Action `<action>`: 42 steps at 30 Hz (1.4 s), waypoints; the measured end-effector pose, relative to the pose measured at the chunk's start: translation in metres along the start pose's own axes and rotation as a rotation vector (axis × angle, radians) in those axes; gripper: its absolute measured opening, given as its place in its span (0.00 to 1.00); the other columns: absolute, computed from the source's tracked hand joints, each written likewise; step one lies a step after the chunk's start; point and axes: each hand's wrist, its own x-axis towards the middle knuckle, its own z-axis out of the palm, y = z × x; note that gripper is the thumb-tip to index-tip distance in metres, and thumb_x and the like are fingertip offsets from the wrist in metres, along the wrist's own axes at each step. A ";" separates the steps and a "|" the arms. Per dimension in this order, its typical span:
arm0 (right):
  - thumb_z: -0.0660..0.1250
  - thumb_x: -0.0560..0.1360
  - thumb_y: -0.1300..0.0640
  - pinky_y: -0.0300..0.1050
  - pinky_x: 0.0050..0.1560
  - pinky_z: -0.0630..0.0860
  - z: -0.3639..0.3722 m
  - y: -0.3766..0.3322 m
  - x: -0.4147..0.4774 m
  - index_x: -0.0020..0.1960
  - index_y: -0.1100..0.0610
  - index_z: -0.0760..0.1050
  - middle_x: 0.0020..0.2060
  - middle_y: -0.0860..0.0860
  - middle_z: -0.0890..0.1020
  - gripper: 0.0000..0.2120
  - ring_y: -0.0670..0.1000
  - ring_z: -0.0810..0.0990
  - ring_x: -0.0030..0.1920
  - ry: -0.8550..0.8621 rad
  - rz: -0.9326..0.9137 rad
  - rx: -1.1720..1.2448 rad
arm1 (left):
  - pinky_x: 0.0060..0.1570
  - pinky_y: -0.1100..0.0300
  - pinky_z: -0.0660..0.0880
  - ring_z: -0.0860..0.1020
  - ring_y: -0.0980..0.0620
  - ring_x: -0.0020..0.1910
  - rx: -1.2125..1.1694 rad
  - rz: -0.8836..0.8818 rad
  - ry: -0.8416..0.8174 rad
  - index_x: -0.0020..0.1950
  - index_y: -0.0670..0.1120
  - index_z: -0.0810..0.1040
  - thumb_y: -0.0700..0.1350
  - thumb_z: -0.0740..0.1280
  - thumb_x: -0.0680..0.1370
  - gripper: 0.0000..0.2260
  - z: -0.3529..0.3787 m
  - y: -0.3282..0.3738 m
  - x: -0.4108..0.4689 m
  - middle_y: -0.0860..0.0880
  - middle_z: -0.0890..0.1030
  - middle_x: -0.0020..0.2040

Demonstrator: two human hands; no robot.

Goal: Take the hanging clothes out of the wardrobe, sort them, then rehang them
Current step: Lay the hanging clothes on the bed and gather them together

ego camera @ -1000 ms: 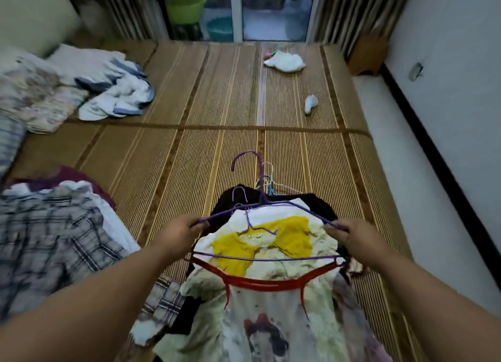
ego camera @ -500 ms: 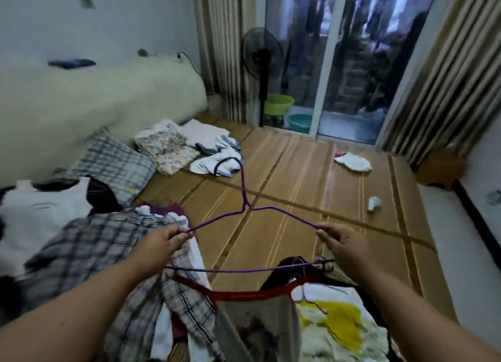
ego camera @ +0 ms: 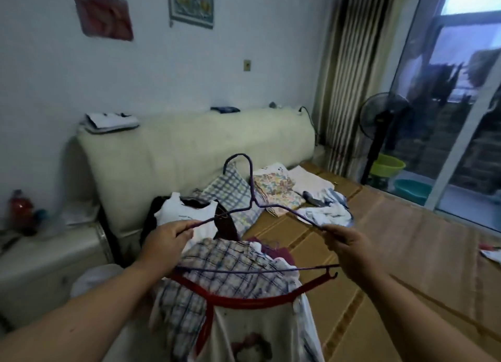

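Note:
My left hand (ego camera: 165, 242) and my right hand (ego camera: 349, 246) each grip one shoulder of a thin purple wire hanger (ego camera: 253, 196), held up with its hook topmost. From the hanger hangs a white printed garment with red straps (ego camera: 244, 318), its lower part out of frame. Behind it a plaid shirt (ego camera: 217, 264) lies on a heap of clothes on the bed. A white top on a dark garment (ego camera: 187, 212) lies further back.
A cream padded headboard (ego camera: 189, 150) stands against the wall. A checked pillow (ego camera: 233, 196), floral cloth (ego camera: 276, 190) and white-blue clothes (ego camera: 328, 212) lie on the bamboo mat (ego camera: 406, 247). A standing fan (ego camera: 379, 122), basins and a glass door are at right. A bedside cabinet (ego camera: 40, 258) stands at left.
The view swung left and upward, from the mat to the headboard side. Both hands kept their grip and raised the hanger with the garment off the pile, over the plaid shirt.

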 end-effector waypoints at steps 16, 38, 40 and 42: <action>0.65 0.77 0.58 0.40 0.34 0.70 0.278 -0.068 0.146 0.56 0.56 0.80 0.40 0.47 0.82 0.10 0.46 0.76 0.35 -0.109 0.054 -0.030 | 0.49 0.57 0.73 0.78 0.46 0.53 0.227 -0.098 0.076 0.56 0.47 0.82 0.43 0.65 0.78 0.10 -0.149 -0.164 0.195 0.45 0.83 0.54; 0.62 0.79 0.54 0.44 0.43 0.73 0.422 0.002 0.451 0.57 0.57 0.79 0.49 0.54 0.82 0.12 0.53 0.79 0.45 -0.253 0.196 -0.349 | 0.53 0.61 0.68 0.76 0.47 0.58 0.373 -0.146 -0.123 0.59 0.49 0.81 0.41 0.62 0.80 0.11 -0.066 -0.291 0.541 0.45 0.80 0.59; 0.62 0.79 0.54 0.40 0.35 0.70 0.430 0.016 0.468 0.57 0.57 0.79 0.44 0.52 0.81 0.12 0.47 0.76 0.38 -0.279 0.241 -0.377 | 0.53 0.61 0.69 0.76 0.47 0.58 0.384 -0.151 -0.193 0.58 0.49 0.81 0.41 0.61 0.80 0.11 -0.047 -0.306 0.567 0.46 0.79 0.59; 0.61 0.80 0.54 0.39 0.32 0.66 0.441 0.032 0.486 0.57 0.57 0.79 0.42 0.50 0.79 0.12 0.44 0.73 0.34 -0.311 0.288 -0.422 | 0.54 0.60 0.69 0.76 0.47 0.58 0.405 -0.148 -0.271 0.57 0.49 0.81 0.41 0.61 0.80 0.11 -0.026 -0.324 0.592 0.46 0.80 0.59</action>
